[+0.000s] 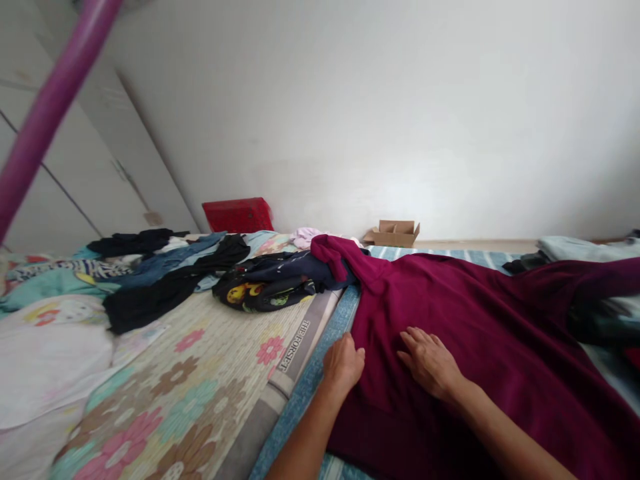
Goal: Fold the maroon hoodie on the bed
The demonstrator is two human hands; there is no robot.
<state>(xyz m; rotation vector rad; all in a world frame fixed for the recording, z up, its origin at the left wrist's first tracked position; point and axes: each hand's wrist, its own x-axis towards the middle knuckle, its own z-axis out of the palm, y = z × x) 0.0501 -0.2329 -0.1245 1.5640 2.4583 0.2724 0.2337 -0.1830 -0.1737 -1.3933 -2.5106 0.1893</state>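
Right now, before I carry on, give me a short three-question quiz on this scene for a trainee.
1. Which hand is nearer the flowered mat, left or right?
2. What colour is the garment under the right hand?
A) mint green
B) maroon
C) white
3. True or false: in the picture, the red box by the wall is to the right of the open cardboard box.

Key:
1. The left hand.
2. B.
3. False; the red box is to the left of the cardboard box.

Magenta garment (480, 327), spread out, slightly rumpled
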